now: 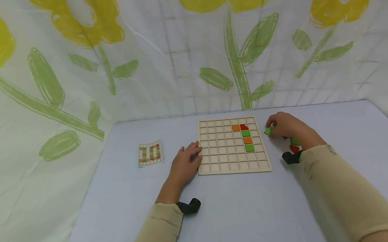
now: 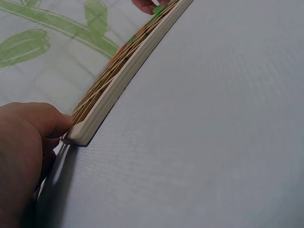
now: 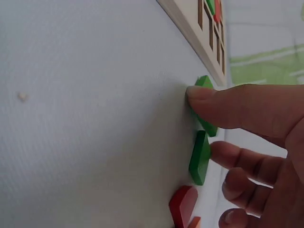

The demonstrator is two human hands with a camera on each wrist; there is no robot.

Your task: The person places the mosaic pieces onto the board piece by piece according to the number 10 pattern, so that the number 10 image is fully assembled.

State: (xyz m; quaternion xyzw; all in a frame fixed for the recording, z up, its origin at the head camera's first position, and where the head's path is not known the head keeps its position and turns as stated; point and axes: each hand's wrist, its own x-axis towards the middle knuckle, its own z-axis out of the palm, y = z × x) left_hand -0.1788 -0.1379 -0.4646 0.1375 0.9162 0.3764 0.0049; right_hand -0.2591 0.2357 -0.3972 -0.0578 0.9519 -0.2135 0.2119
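A wooden grid board point(image 1: 215, 154) lies on the table, with orange, green and red pieces in a right-hand column and one orange piece point(image 1: 236, 127) beside its top. My left hand point(image 1: 184, 164) rests at the board's left edge; in the left wrist view the thumb point(image 2: 59, 124) touches its corner. Right of the board, my right hand point(image 1: 284, 124) pinches a green piece point(image 1: 268, 131) at its fingertips. Below those fingers, the right wrist view shows another green piece point(image 3: 199, 159) and a red piece point(image 3: 183, 205). The far side of the held piece is hidden by the thumb.
A small pattern card point(image 1: 150, 153) with coloured squares lies left of the board. Loose pieces, among them a red one point(image 1: 294, 148), lie partly under my right wrist. A flowered curtain point(image 1: 153, 81) hangs behind the table's back edge.
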